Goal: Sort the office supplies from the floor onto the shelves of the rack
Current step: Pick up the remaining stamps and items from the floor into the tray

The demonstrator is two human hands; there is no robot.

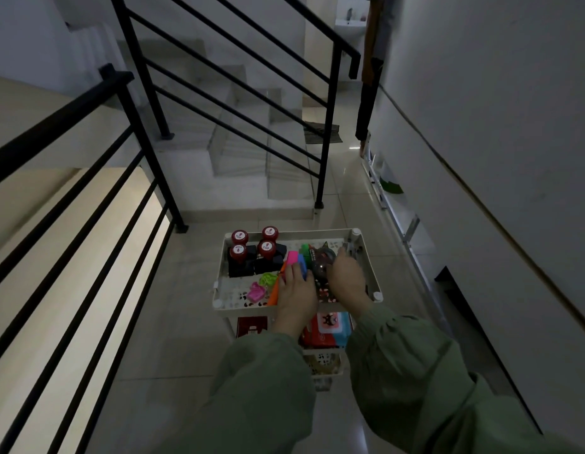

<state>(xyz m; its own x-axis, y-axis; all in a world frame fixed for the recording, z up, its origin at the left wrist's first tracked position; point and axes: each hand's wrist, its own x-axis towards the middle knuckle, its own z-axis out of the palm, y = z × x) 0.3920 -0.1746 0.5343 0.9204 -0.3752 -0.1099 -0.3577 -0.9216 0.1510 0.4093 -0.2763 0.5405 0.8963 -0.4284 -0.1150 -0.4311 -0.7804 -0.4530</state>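
dim stairwell landing, glossy pale tile floor (pixel 173 322). black metal railing (pixel 88 152) on the left and ahead, grey steps (pixel 238 126) rising behind it. plain wall (pixel 497 126) at right w/ a low white ledge along its base. striped doormat (pixel 322 134) seen far back by a doorway.

white perforated rack (pixel 219 270) stands on the tiles, centre frame, seen from above. top shelf: four red-capped stamps (pixel 253 247) marked "top", on black bases, grouped at far left. near-left corner holds small pink and green clips (pixel 261 286). a row of bright highlighters (pixel 292 263) (orange, pink, blue, green) lies mid-shelf, slanted. a dark rounded item (pixel 320 260) sits right of centre; poss. a tape dispenser, too dim to be sure. lower shelf is partly seen below the arms: a red box (pixel 251 326) at left, a pink/blue packet (pixel 330 329) w/ a cartoon face at right.

both arms in green sleeves are reached in over the top shelf. left hand (pixel 296 291) is laid palm-down on the near ends of the highlighters, fingers fairly straight, touching the pink and blue ones. right hand (pixel 346 276) is placed just beside it, over the dark rounded item, fingers extended fwd toward the far right corner post; whether anything is gripped under the palm cannot be told. hands are close together, not touching.
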